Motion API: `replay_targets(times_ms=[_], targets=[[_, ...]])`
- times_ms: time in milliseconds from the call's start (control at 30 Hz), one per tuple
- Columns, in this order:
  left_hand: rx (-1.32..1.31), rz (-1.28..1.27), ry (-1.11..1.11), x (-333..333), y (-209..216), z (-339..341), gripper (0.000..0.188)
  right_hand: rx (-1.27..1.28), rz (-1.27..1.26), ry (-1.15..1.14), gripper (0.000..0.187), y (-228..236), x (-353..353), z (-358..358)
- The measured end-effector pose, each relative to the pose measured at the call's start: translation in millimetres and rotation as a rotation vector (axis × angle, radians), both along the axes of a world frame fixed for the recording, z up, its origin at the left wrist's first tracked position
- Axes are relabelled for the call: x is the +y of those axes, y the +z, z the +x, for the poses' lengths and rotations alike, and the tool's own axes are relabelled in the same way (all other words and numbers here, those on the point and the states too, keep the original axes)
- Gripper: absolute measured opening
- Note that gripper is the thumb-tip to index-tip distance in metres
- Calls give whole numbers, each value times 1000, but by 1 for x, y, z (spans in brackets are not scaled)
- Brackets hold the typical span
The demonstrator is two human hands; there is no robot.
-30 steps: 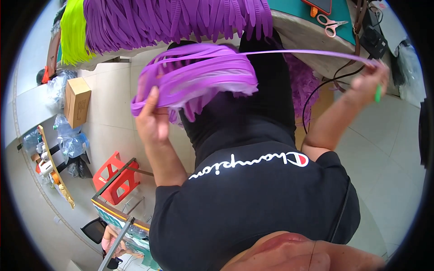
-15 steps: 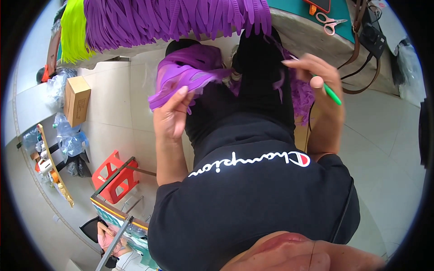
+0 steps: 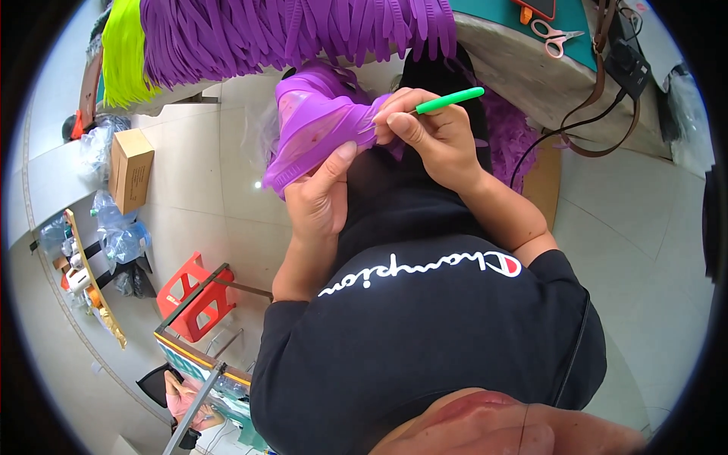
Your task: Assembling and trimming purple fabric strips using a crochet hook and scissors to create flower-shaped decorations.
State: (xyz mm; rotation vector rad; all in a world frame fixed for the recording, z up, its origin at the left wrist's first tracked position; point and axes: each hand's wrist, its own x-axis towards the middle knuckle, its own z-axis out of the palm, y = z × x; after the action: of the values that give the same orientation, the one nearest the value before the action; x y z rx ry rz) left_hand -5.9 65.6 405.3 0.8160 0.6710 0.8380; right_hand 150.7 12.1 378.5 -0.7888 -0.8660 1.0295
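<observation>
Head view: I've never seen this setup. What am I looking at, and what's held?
No machine here: someone works bare-handed. A wide, head-worn fisheye camera looks down, bending straight edges near the picture's rim. The left hand holds a floppy purple piece; the right hand holds a green-handled tool, its thin end at that piece. At the top is a table with purple strips and lime strips reaching over its edge, and pink-handled scissors on a green mat.
</observation>
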Motion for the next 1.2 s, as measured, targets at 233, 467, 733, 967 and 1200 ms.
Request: replay_targets(times_ms=[233, 467, 733, 967, 1200], targets=[[5, -52, 16, -1, 0, 2, 52, -34, -17, -16, 16, -2, -1, 1], [36, -45, 3, -3, 4, 2, 63, -711, 149, -505, 9, 0, 3, 23], [14, -46, 7, -3, 0, -1, 68, -762, 5, -264, 17, 16, -1, 26], [6, -86, -58, -4, -3, -5, 46, -609, -107, -244, 14, 8, -5, 11], [-13, -166, -83, -1, -18, -13, 45, -558, -103, -138, 17, 5, -10, -4]])
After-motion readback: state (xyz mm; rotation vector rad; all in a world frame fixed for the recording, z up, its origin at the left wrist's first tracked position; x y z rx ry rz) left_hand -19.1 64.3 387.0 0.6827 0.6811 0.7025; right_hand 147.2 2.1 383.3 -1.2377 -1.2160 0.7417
